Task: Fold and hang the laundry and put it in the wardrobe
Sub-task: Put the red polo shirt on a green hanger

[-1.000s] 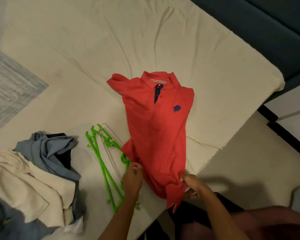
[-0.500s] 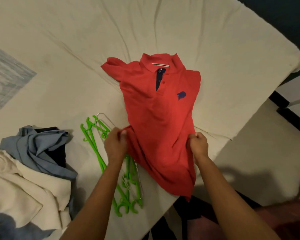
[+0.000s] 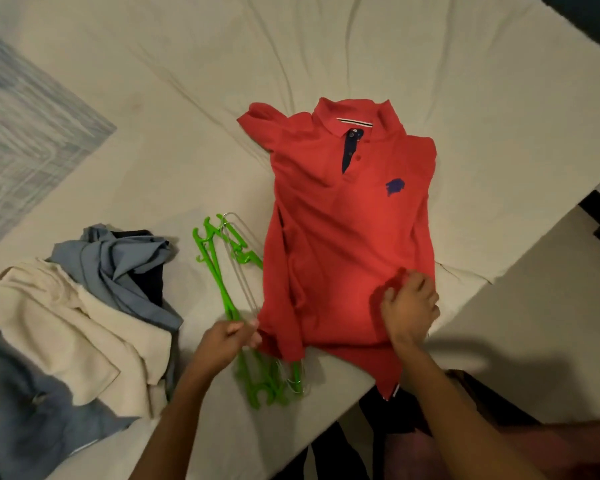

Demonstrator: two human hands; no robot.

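A red polo shirt (image 3: 347, 230) lies face up on the bed, collar away from me, its sides tucked in and its hem hanging over the near bed edge. My left hand (image 3: 227, 341) pinches the shirt's lower left edge, just above the green hangers (image 3: 219, 271). My right hand (image 3: 409, 306) rests on the shirt's lower right part, its fingers curled round a small bunch of red fabric.
A pile of cream cloth (image 3: 66, 323) and blue-grey clothes (image 3: 118, 261) lies at the left on the cream bed sheet (image 3: 326, 46). A blue patterned cover (image 3: 21, 133) lies at the far left. Floor (image 3: 534, 323) runs along the bed's right edge.
Both hands left the hem, went up the shirt's sides, then came back toward the bed edge. The right hand now sits on the shirt front with fabric bunched in it.
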